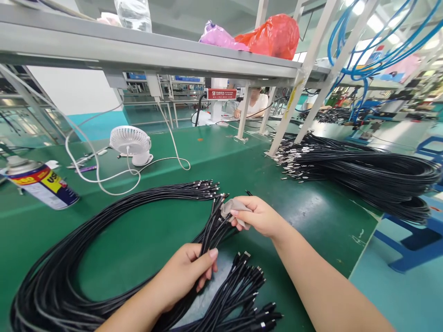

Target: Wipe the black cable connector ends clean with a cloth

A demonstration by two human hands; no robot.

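Note:
My left hand [197,267] is wrapped round a bunch of black cables [212,230], a little below their connector ends. In my right hand [256,214] a crumpled grey cloth [234,207] is pinched against the tip of one or more of these cables; how many lie inside it is hidden. The bunch loops round to the left, and the cables' other ends [204,189] rest on the green mat behind my hands. More black cable ends with plugs [242,295] lie in front, to the right of my left hand.
At the right edge lies a big coil of black cables [360,170] beside the shelf posts. A white fan [131,143], its cord and a spray can [43,184] stand at the left. A shelf [155,50] crosses overhead. Another person [258,103] sits beyond the table.

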